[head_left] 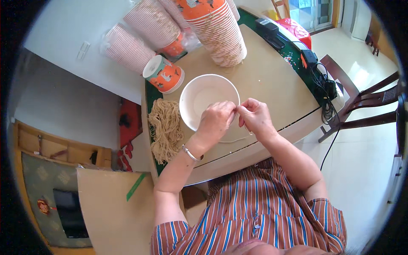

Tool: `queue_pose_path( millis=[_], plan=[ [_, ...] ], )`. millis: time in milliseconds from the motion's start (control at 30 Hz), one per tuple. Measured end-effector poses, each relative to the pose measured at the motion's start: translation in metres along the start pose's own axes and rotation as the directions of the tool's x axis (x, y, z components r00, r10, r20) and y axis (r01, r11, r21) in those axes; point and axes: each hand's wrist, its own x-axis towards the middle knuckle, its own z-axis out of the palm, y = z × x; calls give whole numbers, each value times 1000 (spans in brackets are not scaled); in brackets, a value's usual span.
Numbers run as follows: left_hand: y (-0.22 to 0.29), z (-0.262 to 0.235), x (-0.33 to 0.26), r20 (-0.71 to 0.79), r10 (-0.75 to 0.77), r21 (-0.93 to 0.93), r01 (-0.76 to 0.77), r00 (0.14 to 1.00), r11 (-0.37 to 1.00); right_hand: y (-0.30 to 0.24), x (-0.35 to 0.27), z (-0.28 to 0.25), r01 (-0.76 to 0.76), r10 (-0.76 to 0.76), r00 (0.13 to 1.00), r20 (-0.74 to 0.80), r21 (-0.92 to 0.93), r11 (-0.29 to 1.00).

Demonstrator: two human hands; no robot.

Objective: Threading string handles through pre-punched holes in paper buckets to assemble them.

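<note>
A white paper bucket stands on the table with its open mouth facing up. My left hand reaches over its near side, fingers closed at the right part of the rim. Just outside that rim, my right hand is pinched, its fingertips meeting those of the left. A thin beige cord lies on the table below the hands, and a bit of it seems to hang under my right hand. What exactly sits between the fingertips is too small to make out. Left of the bucket lies a loose bundle of beige cord.
Behind stand a tall stack of nested orange-and-white paper buckets, a shorter orange bucket stack and bagged stacks. Black adapters and cables line the table's right edge. A dark wooden chair stands to the right.
</note>
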Motion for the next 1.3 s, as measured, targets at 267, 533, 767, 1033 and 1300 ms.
queue_pose_path(
  millis=[267,533,767,1033,1300],
  plan=[
    [-13,-9,2,-45,-66,-73,62,997,995,-24,12,6,14,4,998,59,-295,955],
    [-29,-32,-5,-123,-196,-176,173,973,969,-58,44,17,-14,130,970,206,-487,874],
    [-37,-39,-10,-205,-315,-348,231,927,908,-82,50,31,14,219,939,267,-663,749],
    [-37,-14,-19,-244,-485,-644,233,840,729,-72,44,-5,532,-95,825,557,-709,463],
    [-37,-9,-21,-314,-485,-540,267,816,798,-76,40,1,525,-158,850,503,-779,341]
  ],
)
